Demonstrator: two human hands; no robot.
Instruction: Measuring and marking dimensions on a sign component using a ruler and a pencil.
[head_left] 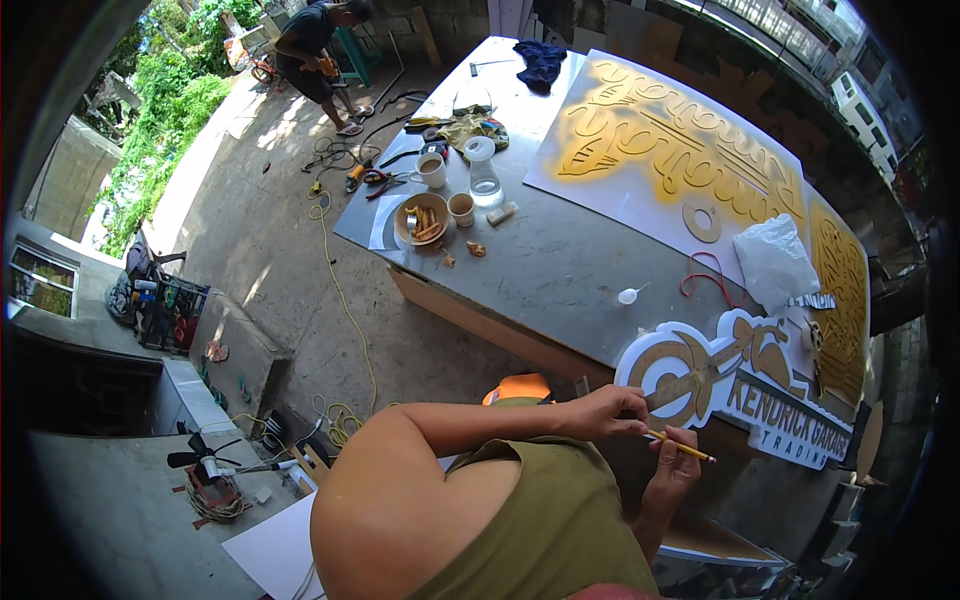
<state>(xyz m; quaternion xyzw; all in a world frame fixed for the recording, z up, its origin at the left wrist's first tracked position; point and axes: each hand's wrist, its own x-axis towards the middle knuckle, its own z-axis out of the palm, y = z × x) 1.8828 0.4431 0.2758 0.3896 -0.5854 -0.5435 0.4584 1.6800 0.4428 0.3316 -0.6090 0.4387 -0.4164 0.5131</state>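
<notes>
At the lower right of the frame the left hand pinches a metal ruler laid across the white sign cutout while the right hand pinches a yellow pencil, so any ruler slip could skew the line.

bowl on table, sign right

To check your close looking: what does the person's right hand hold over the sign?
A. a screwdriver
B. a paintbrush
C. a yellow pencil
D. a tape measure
C: the right hand grips a yellow pencil at the edge of the cut-out sign, beside the left hand.
</notes>
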